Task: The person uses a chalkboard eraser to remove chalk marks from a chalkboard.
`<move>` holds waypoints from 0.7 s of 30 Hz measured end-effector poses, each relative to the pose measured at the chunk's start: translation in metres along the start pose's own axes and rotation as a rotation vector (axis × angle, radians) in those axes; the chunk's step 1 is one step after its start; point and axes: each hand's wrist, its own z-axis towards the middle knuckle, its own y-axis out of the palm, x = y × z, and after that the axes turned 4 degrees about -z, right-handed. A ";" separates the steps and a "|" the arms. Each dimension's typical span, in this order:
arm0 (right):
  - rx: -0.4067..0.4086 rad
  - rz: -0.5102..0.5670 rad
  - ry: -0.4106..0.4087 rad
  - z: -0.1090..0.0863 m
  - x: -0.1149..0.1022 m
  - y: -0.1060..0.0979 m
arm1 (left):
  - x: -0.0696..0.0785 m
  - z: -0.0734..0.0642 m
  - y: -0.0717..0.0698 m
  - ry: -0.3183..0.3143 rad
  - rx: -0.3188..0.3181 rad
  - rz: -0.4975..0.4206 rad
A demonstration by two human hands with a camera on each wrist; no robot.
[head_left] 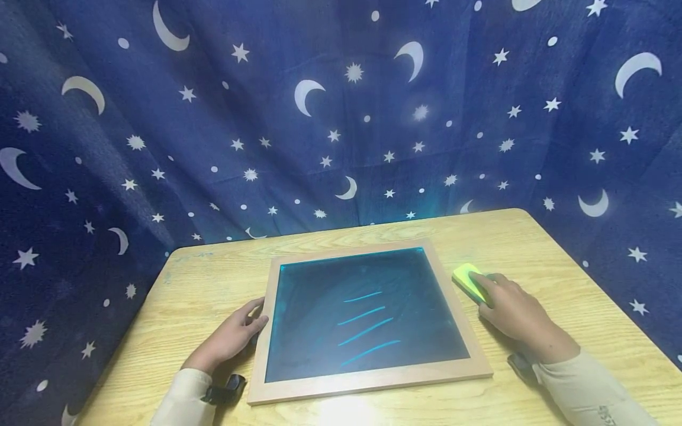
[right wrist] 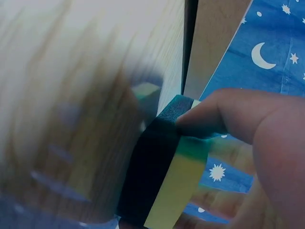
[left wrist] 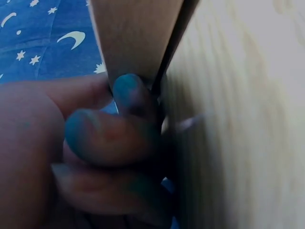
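1. Head view: shows a blackboard [head_left: 367, 323] with a wooden frame [head_left: 373, 380], laid flat at the middle of the tabletop [head_left: 554, 260]. Runs lengthwise from left to right, turned slightly askew, right end a little farther from the person.

2. On the dark surface, legible only from the head: four blue strokes [head_left: 367, 332], stacked one below another, each slanting upward to the right.

3. Just beside the frame's right side: a yellow eraser [head_left: 465, 277]. Runs lengthwise on a slant, far left to near right; points its free end away from the person, with the near end under the right hand [head_left: 517, 310].

4. Pinched by the right hand between thumb and fingers, along the eraser's long sides.

5. At the frame's left side: the left hand [head_left: 229, 337], holding the edge with thumb and bent fingers.

6. Left wrist view: adds blue-green colour on the fingertips [left wrist: 78, 129], and a narrow dark strip between frame and tabletop.

7. Right wrist view: reveals the eraser's thick dark layer [right wrist: 152, 157], facing the tabletop and mostly hidden from the head. Impossible to tell contact with the tabletop.

8. Behind everything: a blue curtain [head_left: 277, 130] with moons and stars.
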 end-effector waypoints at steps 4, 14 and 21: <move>0.008 -0.003 -0.007 0.000 0.001 -0.001 | -0.001 0.001 -0.001 -0.015 -0.007 -0.027; 0.050 0.016 -0.040 -0.004 -0.014 -0.016 | -0.001 0.001 -0.004 -0.027 -0.007 -0.033; 0.038 0.038 -0.049 -0.012 -0.032 -0.023 | -0.001 0.001 -0.003 -0.045 0.010 -0.027</move>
